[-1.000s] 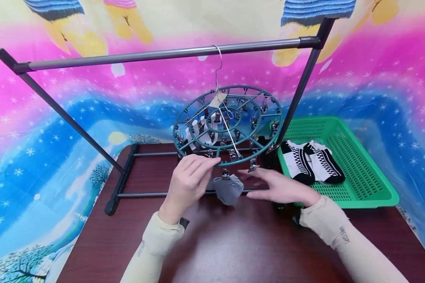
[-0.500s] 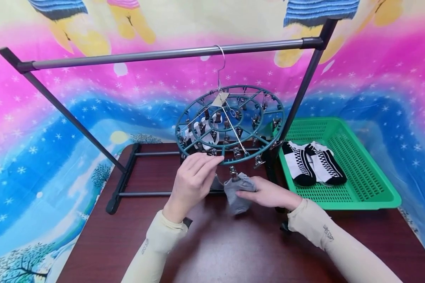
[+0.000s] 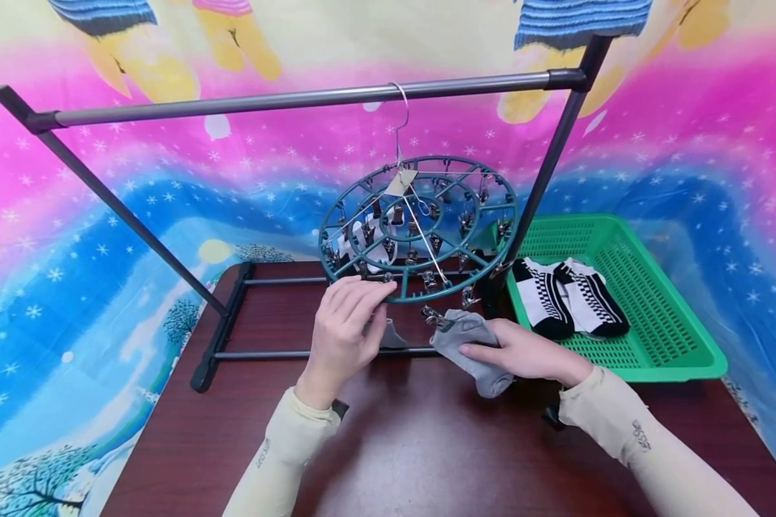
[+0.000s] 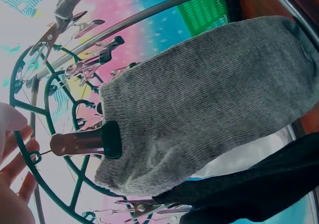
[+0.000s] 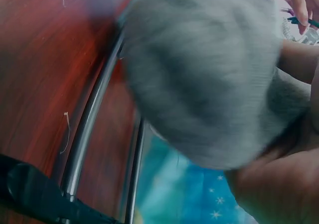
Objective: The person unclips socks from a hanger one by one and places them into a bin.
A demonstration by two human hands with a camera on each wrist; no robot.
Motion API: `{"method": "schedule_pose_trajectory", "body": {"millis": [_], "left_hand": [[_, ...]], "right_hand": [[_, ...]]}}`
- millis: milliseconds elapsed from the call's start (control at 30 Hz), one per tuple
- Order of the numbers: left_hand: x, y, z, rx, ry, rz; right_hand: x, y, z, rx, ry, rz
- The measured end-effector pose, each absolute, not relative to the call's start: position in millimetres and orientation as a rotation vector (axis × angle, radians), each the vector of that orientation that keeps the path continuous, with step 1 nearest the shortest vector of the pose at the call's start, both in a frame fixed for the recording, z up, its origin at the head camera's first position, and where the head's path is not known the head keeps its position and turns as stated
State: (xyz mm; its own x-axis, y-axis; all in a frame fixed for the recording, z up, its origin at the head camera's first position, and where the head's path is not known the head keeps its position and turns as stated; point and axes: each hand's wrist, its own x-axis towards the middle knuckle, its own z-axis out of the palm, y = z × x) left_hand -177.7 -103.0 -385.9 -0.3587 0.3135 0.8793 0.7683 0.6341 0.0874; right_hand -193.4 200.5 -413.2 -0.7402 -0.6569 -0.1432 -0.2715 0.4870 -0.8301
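Right fingers (image 5: 298, 60) partly hidden by sock (image 5: 204, 79).

No wording can be read for certain. Below the round clip hanger (image 3: 404, 286), to its left and right, the person's left sleeve (image 3: 278, 463) and right sleeve (image 3: 653, 452) each bear small dark lettering, illegible here. The pale tag (image 3: 401, 182) atop the hanger shows no legible print.

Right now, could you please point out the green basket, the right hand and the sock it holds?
Green basket (image 3: 647, 287), head view: perforated side wall.
Right hand (image 3: 528, 349), head view: middle of the hand.
Grey sock (image 3: 474, 370), head view: fabric just below the thumb.
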Motion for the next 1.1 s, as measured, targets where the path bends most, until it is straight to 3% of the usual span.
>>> {"method": "schedule_pose_trajectory", "body": {"millis": [200, 500, 800, 1100], "left_hand": [[-175, -97, -390, -0.858, -1.777, -0.556], [-170, -79, -408, -1.104, -1.653, -0.519], [-161, -53, -429, -0.701, -2.261, -0.802], [-163, -39, -420, -0.616, -2.323, -1.004]], "right_hand": [[-190, 204, -416, -0.776, 2.289, -1.176], [-190, 204, -417, -0.765, 2.316, -1.161], [-190, 207, -416, -0.736, 2.321, -1.140], [-192, 206, -418, -0.798, 2.332, -1.129]]}}
